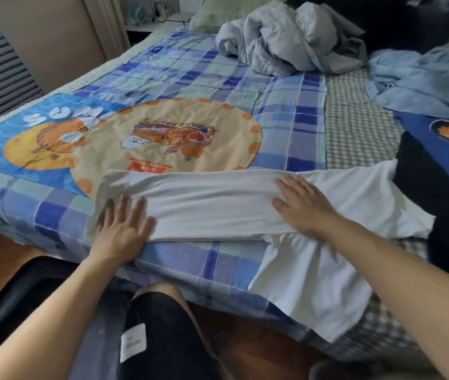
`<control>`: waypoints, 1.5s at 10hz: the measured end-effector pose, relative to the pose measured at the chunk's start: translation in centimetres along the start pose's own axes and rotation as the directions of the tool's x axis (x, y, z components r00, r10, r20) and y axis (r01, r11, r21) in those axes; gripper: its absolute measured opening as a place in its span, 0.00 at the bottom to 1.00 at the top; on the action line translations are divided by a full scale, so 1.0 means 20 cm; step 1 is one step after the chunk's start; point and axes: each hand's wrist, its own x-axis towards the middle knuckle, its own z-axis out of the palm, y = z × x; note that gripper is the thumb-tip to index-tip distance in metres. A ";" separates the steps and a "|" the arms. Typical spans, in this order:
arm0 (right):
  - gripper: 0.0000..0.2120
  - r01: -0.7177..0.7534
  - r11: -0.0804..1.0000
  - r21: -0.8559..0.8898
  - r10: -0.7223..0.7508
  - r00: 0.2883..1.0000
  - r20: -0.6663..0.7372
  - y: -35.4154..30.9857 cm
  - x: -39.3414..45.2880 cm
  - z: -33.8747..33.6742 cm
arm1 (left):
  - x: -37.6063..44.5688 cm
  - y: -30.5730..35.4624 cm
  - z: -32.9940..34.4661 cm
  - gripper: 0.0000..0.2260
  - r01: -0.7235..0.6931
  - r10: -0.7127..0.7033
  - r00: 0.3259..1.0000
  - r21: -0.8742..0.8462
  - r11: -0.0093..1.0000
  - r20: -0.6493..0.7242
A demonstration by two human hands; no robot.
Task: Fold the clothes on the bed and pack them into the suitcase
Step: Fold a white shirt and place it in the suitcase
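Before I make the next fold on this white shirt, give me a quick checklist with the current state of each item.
1. Both hands flat on the white shirt: ok, left hand near its left end, right hand right of the middle.
2. Folded band smooth: ok, no big wrinkles show.
3. Sleeves tucked in: not ok, one sleeve hangs toward the bed edge.
4. Space clear around the shirt: not ok, its right end touches a dark garment.
5. Suitcase open and ready: cannot tell.

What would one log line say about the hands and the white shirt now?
left hand flat on white shirt | right hand flat on it | fold unfinished
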 end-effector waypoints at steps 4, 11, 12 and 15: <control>0.39 0.433 0.823 -0.369 -0.444 0.894 0.059 0.75 -0.76 -0.17 | -0.44 0.99 -0.05 0.36 -0.857 0.992 0.123 0.504 0.109 -0.006; 0.18 -0.382 0.847 0.370 0.377 0.922 0.088 0.58 -0.33 -0.25 | -0.33 1.24 -0.13 0.14 0.292 0.178 0.922 -0.920 0.261 0.343; 0.16 -0.385 0.840 0.384 0.401 0.915 0.041 0.58 -0.34 -0.26 | -0.34 1.25 -0.15 0.18 0.194 0.201 0.943 -0.928 0.318 0.266; 0.19 -0.293 0.944 0.149 0.314 0.938 -0.146 0.34 -0.14 -0.46 | -0.38 1.33 -0.13 0.28 -0.288 0.154 0.938 -0.454 0.843 -0.310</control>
